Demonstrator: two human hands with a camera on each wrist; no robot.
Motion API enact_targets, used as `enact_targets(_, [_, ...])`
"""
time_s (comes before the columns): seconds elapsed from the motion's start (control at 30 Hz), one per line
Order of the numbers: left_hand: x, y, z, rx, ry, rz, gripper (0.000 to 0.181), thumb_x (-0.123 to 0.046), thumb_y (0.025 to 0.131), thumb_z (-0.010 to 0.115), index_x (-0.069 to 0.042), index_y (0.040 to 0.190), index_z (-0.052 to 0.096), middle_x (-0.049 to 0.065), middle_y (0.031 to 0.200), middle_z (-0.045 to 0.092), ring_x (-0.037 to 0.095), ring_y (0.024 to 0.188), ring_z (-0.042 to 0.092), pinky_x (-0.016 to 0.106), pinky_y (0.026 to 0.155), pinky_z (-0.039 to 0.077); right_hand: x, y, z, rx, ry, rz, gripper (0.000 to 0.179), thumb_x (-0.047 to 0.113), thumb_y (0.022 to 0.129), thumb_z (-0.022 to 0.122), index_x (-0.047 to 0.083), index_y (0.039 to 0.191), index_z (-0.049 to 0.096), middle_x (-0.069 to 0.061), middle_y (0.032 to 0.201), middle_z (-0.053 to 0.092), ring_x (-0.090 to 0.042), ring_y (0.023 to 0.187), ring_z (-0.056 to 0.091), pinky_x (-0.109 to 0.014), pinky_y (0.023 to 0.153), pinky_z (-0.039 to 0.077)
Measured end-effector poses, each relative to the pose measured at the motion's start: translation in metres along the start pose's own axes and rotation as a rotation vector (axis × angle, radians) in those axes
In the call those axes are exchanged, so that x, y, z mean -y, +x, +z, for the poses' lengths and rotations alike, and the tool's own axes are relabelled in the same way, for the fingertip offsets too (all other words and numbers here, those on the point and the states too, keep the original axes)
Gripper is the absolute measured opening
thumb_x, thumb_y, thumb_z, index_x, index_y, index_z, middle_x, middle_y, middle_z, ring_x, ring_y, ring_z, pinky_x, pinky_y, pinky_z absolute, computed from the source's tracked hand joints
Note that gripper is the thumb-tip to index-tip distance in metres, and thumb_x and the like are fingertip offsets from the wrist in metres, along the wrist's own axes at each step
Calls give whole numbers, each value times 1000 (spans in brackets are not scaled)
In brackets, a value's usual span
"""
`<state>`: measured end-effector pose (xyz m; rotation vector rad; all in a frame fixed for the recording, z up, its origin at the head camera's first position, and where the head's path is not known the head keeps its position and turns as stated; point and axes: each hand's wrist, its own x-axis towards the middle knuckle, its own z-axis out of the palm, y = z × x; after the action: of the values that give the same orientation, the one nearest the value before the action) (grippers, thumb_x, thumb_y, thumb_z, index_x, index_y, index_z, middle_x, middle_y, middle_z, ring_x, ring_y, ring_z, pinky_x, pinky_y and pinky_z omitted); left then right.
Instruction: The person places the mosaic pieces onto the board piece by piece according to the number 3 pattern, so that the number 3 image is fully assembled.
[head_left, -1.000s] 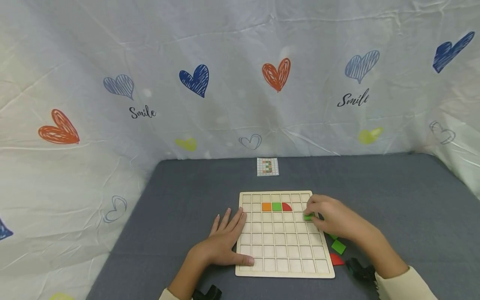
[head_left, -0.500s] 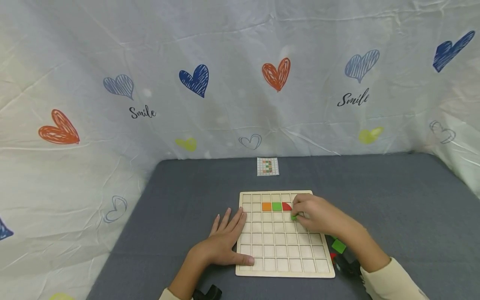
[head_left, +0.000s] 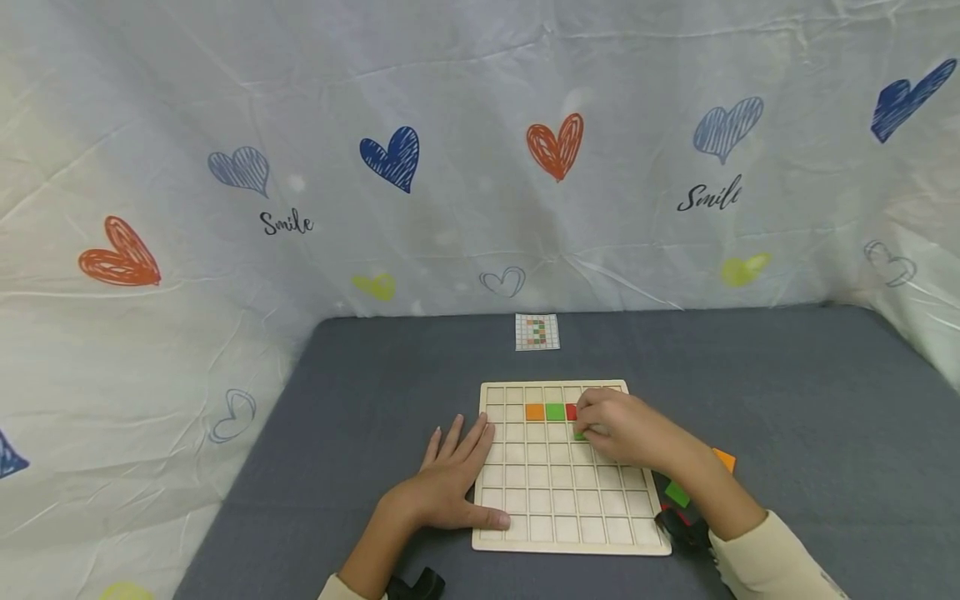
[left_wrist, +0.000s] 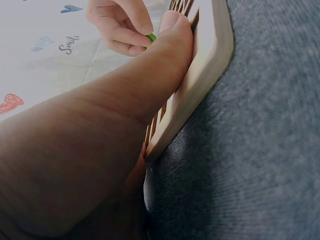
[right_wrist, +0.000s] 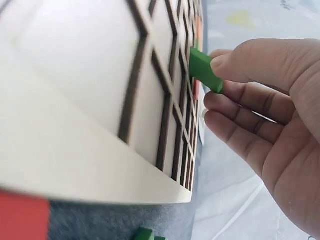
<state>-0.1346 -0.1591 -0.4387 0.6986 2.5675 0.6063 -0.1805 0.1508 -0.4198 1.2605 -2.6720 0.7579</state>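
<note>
My left hand (head_left: 446, 487) lies with straight, spread fingers on the left edge of a wooden grid board (head_left: 540, 481); its thumb reaches over the near left corner. Between thumb and fingers my right hand (head_left: 618, 425) pinches a green square tile (right_wrist: 204, 69), tilted with one edge at the grid. It sits in the row just below the placed tiles, under the red one. That upper row holds an orange tile (head_left: 535, 412), a green tile (head_left: 555, 412) and a red tile (head_left: 572, 412), which the right fingers partly cover in the head view.
Loose tiles lie right of the board, among them a green one (head_left: 677, 494) and an orange one (head_left: 723, 459) partly behind the right forearm. A small printed pattern card (head_left: 537, 332) lies beyond the board on the grey cloth (head_left: 405, 375). A white curtain with hearts hangs behind.
My right hand has moved left across the board with the green tile, from the right edge to below the red tile. The left hand has stayed in place.
</note>
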Motion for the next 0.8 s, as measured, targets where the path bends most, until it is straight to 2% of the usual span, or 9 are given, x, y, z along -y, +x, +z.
enact_targets(0.27, [1,0,1,-2,-17,19,120,-72,80,68,-13,163,5,3,168,-7,34,151,-14,61,114,-10,-2,3,2,-4,15,-39,25,-13,82,69,11,80,76,4,90,63,-17,89,64,-30,72,54])
enact_targets(0.67, [2,0,2,0,-7,4,120,-74,79,68,-16,163,4,0,168,-7,31,151,-14,59,115,-11,0,5,3,62,-10,11,26,-12,81,71,12,84,79,4,90,64,-16,89,63,-31,74,54])
enact_targets(0.8, [0,-1,0,6,-8,2,119,-72,80,68,-15,163,5,1,168,-7,32,151,-14,59,115,-10,0,5,4,55,-32,-3,26,-13,79,73,11,83,79,4,89,65,-16,87,62,-31,73,54])
